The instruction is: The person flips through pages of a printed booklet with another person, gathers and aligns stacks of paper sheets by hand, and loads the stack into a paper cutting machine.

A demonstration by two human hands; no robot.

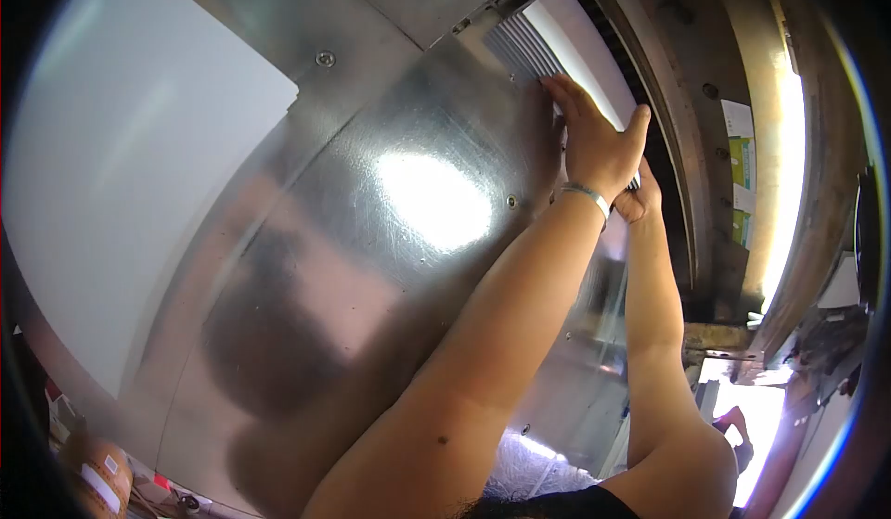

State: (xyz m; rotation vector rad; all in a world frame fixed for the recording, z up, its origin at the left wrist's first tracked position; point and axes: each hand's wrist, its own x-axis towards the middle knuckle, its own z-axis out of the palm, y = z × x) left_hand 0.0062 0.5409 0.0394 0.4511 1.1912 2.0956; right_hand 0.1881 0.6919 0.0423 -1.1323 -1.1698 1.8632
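A long narrow stack of white paper (589,41) lies at the back of a shiny metal table, its layered edges showing on the left side. My left hand (599,139) lies across this stack, fingers over its left edge and thumb apart on the right side. Just behind it, my right hand (640,202) is closed around the near end of the same stack. The left hand covers part of the right one, so several of its fingers are hidden. A light band circles my left wrist.
Large white sheets (148,148) lie on the left of the metal table (371,269). A dark slot and a heavy metal machine bar (668,139) run along the right of the stack. Green and white labels (740,166) are beyond. A tape roll (102,482) sits at lower left.
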